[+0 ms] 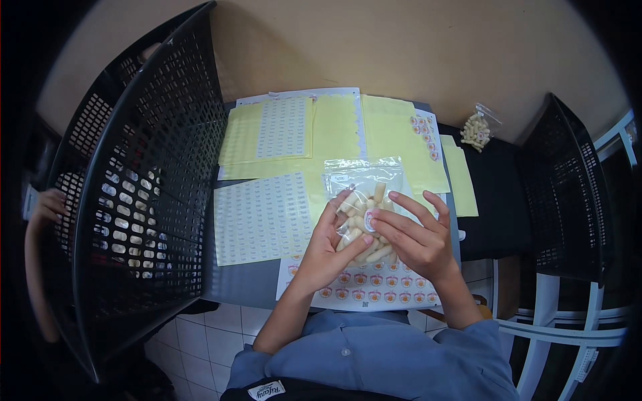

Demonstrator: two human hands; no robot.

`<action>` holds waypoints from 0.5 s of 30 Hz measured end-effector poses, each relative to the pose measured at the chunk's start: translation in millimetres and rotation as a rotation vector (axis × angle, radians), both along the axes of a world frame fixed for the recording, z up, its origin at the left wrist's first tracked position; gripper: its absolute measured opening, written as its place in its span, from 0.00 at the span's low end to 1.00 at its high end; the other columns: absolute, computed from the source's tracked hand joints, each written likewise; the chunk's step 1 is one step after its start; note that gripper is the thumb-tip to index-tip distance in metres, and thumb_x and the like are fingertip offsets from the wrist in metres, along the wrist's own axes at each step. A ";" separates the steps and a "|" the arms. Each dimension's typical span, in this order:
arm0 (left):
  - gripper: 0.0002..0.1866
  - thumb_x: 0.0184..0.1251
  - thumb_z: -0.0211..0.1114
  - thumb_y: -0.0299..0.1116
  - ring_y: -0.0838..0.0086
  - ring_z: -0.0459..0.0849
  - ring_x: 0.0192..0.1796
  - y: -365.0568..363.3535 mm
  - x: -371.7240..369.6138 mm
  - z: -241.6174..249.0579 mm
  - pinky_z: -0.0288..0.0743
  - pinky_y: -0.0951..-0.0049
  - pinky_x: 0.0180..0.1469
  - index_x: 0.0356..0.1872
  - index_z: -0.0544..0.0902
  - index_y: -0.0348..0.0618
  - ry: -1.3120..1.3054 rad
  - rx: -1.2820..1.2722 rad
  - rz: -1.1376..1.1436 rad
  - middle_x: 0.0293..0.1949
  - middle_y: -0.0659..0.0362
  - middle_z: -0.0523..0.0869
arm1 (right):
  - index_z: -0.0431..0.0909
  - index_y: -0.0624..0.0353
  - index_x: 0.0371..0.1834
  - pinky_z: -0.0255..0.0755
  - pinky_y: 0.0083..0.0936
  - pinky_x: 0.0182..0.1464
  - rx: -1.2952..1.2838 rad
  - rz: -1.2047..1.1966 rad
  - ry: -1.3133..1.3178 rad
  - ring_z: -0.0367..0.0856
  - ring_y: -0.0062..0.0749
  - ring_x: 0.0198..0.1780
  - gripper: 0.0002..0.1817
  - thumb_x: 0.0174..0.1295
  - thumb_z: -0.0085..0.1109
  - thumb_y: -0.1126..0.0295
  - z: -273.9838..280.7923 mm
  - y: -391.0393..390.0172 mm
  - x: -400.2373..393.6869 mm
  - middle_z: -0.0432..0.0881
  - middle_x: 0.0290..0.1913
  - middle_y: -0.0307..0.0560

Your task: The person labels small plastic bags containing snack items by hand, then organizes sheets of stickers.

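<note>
A clear zip bag (pixel 364 175) filled with pale finger-shaped pieces lies over the sticker sheets, a small printed label near its top left. My left hand (pixel 329 244) grips the bag's left side, thumb across the front. My right hand (pixel 420 234) is at the bag's right side, fingers apart, with fingertips touching a round sticker (pixel 369 220) on the bag's front. Beneath the bag is a white sheet of round orange and pink stickers (pixel 359 295). To the left lies a sheet of small printed labels (pixel 261 217).
Yellow backing sheets (pixel 338 127) cover the grey table's back. A large black basket (pixel 144 174) stands left, another black basket (pixel 568 194) right. A second filled bag (pixel 477 129) sits at the back right. Another person's arm (pixel 41 260) shows at far left.
</note>
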State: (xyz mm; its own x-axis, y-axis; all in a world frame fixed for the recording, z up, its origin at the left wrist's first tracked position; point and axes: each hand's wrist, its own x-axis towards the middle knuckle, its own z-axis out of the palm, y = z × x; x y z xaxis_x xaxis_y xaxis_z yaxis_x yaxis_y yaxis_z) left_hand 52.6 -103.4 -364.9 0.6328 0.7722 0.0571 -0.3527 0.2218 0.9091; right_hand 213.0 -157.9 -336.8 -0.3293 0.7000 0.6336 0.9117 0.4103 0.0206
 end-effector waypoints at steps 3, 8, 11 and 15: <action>0.35 0.56 0.58 0.22 0.70 0.69 0.55 0.4 4.1 1.3 0.67 0.75 0.53 0.63 0.50 0.39 -0.090 -0.050 0.024 0.53 0.47 0.66 | 0.78 0.46 0.41 0.48 0.34 0.63 -0.137 0.013 0.048 0.69 0.28 0.55 0.15 0.48 0.59 0.60 4.4 -5.8 0.4 0.76 0.49 0.30; 0.35 0.55 0.58 0.21 0.70 0.69 0.55 -2.9 14.9 3.7 0.66 0.75 0.53 0.62 0.50 0.38 0.008 -0.030 0.071 0.53 0.47 0.67 | 0.78 0.40 0.44 0.44 0.39 0.64 -0.155 -0.012 0.026 0.59 0.39 0.62 0.20 0.51 0.52 0.47 -1.6 -12.6 14.1 0.68 0.57 0.43; 0.35 0.54 0.59 0.21 0.70 0.69 0.55 -4.2 21.6 0.7 0.66 0.75 0.53 0.62 0.50 0.37 0.029 0.010 0.077 0.53 0.47 0.67 | 0.78 0.36 0.44 0.41 0.42 0.64 -0.131 -0.086 0.011 0.53 0.47 0.64 0.23 0.53 0.44 0.40 -2.3 -14.4 19.9 0.61 0.61 0.52; 0.34 0.53 0.59 0.21 0.70 0.69 0.55 -5.9 26.7 2.4 0.66 0.74 0.54 0.61 0.52 0.36 0.053 0.074 0.069 0.54 0.48 0.66 | 0.76 0.33 0.46 0.35 0.43 0.65 -0.136 -0.150 0.071 0.48 0.44 0.66 0.25 0.49 0.46 0.38 -2.7 -15.4 25.5 0.56 0.64 0.52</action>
State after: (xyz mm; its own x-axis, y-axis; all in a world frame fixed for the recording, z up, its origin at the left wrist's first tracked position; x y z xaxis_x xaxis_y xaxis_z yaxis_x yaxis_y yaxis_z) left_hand 79.3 -109.3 -362.5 0.5822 0.8088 0.0832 -0.3156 0.1304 0.9399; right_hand 238.4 -173.4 -339.6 -0.1724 0.8185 0.5480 0.9601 0.2640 -0.0923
